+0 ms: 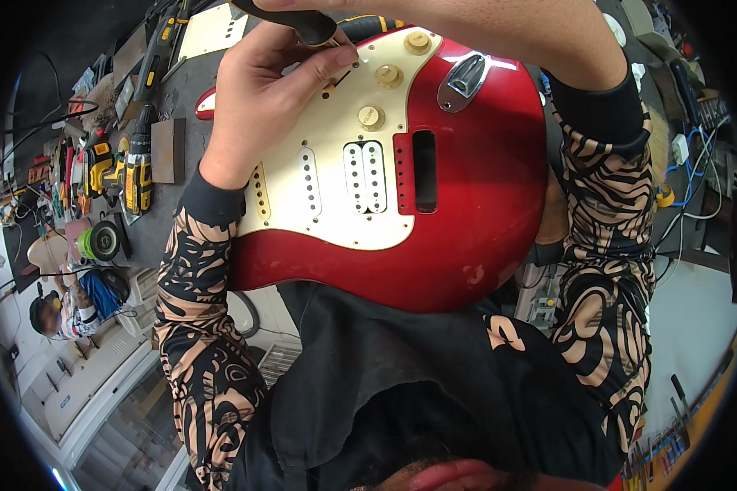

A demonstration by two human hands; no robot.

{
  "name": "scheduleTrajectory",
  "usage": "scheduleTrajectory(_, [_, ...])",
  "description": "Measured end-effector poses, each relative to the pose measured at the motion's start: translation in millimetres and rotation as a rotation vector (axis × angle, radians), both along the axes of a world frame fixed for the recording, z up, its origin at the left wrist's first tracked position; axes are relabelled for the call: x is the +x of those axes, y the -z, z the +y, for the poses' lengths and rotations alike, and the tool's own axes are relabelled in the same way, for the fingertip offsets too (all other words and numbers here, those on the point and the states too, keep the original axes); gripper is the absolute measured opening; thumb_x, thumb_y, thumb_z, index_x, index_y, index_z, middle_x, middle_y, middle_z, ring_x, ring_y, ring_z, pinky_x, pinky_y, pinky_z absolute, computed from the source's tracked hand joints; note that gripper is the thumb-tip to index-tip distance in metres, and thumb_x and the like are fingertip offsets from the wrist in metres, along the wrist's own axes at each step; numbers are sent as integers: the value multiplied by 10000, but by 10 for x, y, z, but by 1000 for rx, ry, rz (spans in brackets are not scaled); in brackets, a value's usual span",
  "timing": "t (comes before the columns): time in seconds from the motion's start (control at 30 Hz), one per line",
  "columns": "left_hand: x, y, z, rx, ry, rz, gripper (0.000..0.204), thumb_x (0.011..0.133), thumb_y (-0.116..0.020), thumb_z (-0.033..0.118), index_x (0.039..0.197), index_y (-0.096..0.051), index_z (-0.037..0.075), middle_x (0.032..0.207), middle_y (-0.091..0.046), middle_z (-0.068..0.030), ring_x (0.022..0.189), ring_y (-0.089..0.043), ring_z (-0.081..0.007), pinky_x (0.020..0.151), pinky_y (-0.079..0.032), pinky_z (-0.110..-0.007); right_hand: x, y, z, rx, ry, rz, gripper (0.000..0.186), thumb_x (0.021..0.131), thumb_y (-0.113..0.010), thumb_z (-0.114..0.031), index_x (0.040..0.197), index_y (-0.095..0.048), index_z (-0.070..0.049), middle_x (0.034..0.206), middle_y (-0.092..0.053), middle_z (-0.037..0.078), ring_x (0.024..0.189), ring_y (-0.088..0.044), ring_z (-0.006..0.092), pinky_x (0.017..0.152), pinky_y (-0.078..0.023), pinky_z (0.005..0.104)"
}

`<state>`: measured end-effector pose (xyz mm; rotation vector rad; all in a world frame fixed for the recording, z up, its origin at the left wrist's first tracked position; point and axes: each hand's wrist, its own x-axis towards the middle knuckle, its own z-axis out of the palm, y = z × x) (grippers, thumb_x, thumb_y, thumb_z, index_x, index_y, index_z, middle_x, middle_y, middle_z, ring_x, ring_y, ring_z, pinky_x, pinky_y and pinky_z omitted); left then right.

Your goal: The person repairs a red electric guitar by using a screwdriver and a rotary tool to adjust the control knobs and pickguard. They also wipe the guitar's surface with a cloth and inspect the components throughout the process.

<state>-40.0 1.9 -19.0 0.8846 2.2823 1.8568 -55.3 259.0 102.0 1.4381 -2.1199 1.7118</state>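
A red electric guitar body [483, 204] with a cream pickguard [287, 204] lies before me, a white double-coil pickup [364, 177] near its middle. My left hand [262, 106] bends over the pickguard's upper left, thumb and fingers closed beside a narrow switch slot [339, 80]; what they pinch is too hidden to name. My right hand [327, 10], partly cut off by the top edge, grips a black-handled tool [303, 24] whose metal end reaches down to my left fingertips. Three cream knobs [389, 76] sit to their right. An oval metal jack plate [463, 86] is at upper right.
A dark workbench [184, 78] holds a yellow-black drill [135, 176], a green-black round object [100, 241] and assorted tools at left. Cables [688, 172] and a yellow round item [663, 196] are at right. Another person [78, 303] is at far left, apart from my hands.
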Motion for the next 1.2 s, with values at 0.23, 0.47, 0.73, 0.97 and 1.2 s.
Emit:
scheduleTrajectory(0.23, [24,-33,34,-16,-27,-8,196,1029,-734,-67,1220,-690,-71,1149,-791,-127,1090,-769,-201,988,-614,-329,27,95,-36,-9,72,137,390,1005,-761,-247,1247,-703,53,1069,-730,163,959,-731,236,866,-605,357])
scheduleTrajectory(0.47, [23,-25,19,14,-19,-35,206,1029,-734,-68,1228,-679,-69,1156,-791,-128,1095,-771,-200,989,-620,-326,16,105,-19,-24,65,133,389,1015,-751,-257,1252,-704,49,1087,-732,164,974,-736,238,878,-608,362])
scheduleTrajectory(0.73, [35,-48,50,19,-18,-46,200,1028,-737,-65,1221,-682,-60,1163,-788,-123,1097,-769,-192,989,-619,-324,23,84,15,-12,82,72,399,1024,-746,-263,1264,-696,51,1091,-742,177,982,-745,247,883,-610,356])
scheduleTrajectory(0.97, [71,-78,-6,146,-69,-54,165,1039,-724,-52,1197,-675,-50,1130,-759,-110,1043,-751,-183,967,-626,-336,-106,52,124,374,64,75,391,1000,-708,-187,1300,-678,62,1063,-759,187,957,-760,262,837,-611,356])
scheduleTrajectory(1.2, [-56,-424,-410,322,-170,137,145,1076,-708,22,1210,-676,-25,1083,-735,-89,972,-729,-169,874,-653,-349,-6,760,-102,769,306,104,108,965,-695,-138,1030,-719,-56,994,-726,130,955,-720,332,825,-584,442])
